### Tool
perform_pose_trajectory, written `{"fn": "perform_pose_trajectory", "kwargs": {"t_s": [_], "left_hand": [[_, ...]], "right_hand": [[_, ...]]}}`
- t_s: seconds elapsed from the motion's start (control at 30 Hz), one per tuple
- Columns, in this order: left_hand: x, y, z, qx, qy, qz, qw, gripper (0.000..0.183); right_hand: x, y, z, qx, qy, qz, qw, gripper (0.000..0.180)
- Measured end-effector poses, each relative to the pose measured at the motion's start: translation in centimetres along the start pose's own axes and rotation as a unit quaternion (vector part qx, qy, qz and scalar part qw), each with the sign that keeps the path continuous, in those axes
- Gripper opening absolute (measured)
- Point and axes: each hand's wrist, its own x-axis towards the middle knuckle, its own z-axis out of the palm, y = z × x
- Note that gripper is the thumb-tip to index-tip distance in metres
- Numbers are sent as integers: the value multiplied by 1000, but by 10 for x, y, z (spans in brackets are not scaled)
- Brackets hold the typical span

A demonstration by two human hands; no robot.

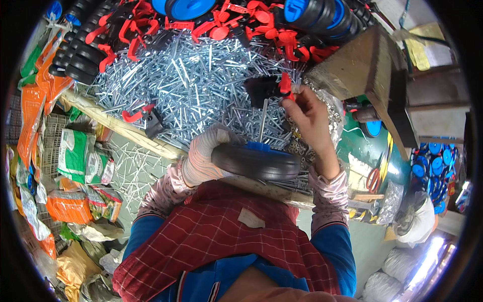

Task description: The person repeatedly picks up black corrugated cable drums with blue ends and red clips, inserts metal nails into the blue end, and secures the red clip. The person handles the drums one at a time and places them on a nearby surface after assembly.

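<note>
My left hand (207, 154), in a striped knit glove, grips a black wheel with a blue hub (256, 161) over the bench's near edge. A metal pin (263, 120) stands up from the hub. My right hand (310, 115), with tape on a finger, holds a red plastic lever (285, 86) joined to a black bracket (260, 90), just above the pin's tip. Beneath both hands spreads a big heap of loose metal pins (181, 79). Another red lever with a black bracket (153, 122) lies on the heap at the left.
Red levers (219, 32) and black-and-blue wheels (320, 17) are piled at the back. A wooden stand (351, 68) rises at the right, near a bag of small metal nuts (328, 104) and red-handled scissors (373, 180). Wooden edging (124, 130) borders the bench; pins litter the floor.
</note>
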Motion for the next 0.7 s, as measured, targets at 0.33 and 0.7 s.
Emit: {"fn": "perform_pose_trajectory", "kwargs": {"t_s": [0.33, 0.7], "left_hand": [[4, 23, 10, 54, -3, 151, 987, 76], [19, 9, -56, 270, -70, 154, 948, 26]], "right_hand": [[-25, -12, -4, -20, -78, -124, 989, 29], [77, -32, 7, -246, 149, -263, 921, 44]]}}
